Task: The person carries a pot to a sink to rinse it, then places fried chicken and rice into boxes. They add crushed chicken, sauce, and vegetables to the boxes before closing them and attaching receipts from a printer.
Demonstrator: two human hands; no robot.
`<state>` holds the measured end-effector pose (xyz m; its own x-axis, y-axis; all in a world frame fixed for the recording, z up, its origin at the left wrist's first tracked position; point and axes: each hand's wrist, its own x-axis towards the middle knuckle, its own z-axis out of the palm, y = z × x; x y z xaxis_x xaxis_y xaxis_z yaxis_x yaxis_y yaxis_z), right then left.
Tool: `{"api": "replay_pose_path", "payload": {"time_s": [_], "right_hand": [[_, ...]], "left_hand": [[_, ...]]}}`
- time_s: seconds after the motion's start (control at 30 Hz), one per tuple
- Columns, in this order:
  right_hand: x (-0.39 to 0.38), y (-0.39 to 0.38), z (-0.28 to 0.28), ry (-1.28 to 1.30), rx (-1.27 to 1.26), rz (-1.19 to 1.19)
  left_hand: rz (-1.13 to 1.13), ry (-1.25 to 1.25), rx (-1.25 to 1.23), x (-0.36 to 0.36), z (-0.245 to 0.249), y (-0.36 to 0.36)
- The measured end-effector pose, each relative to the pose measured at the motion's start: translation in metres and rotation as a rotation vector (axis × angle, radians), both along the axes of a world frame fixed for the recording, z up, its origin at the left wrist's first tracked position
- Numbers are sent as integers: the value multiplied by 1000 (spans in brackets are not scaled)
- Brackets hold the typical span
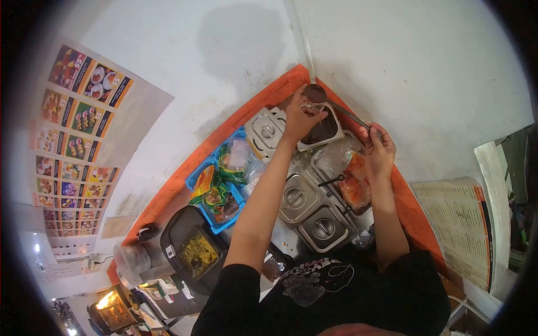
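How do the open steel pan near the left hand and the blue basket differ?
The pan is grey steel, while the basket is blue and looks plastic. The pan holds dark contents; the basket holds mixed packets. The left hand hides part of the pan from view, but no hand is over the basket. Both are uncovered.

Black short-sleeved shirt (370, 299); pale chest print (314, 281).
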<state>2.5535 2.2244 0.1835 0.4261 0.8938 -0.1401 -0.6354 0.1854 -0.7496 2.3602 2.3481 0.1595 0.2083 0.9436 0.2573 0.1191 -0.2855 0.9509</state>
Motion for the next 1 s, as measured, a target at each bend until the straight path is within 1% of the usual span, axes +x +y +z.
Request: {"api": "replay_pose_path", "payload": {"time_s": [0.07,0.17,0.23,0.3,0.47,0.5,0.57,0.7,0.77,0.8,0.83,0.87,0.93,1.0], "right_hand": [[1,-1,0,-55,44,-1],[-1,-4,8,-118,48,-28],[1,-3,5,-164,55,-36],[1,-3,5,-210,63,-45],[1,-5,10,-411,121,-73],[1,-6,12,-411,121,-71],[-1,-9,19,-524,102,-107],[-2,-12,23,-567,140,-117],[-1,-13,24,-725,133,-122],[-1,-14,25,-725,134,-120],[0,-14,25,-776,163,-123],[1,-14,25,-827,193,-126],[5,-14,24,-865,237,-120],[7,-14,26,-903,282,-112]], "left_hand": [[-12,5,31,0,3,-1],[-5,-16,28,-2,4,-3],[1,46,15,-3,2,-2],[-15,23,27,-3,8,-5],[-42,-25,9,-2,9,-7],[-28,-15,6,-2,10,-8],[-14,-6,3,-1,8,-8],[-50,-28,18,0,4,-3],[-46,-17,21,1,9,-5],[-59,-25,-11,2,15,-6],[-72,-33,-44,3,21,-8],[-69,-33,-45,3,15,-6],[-92,-43,17,3,3,1],[-76,-13,52,3,9,-1]]}}
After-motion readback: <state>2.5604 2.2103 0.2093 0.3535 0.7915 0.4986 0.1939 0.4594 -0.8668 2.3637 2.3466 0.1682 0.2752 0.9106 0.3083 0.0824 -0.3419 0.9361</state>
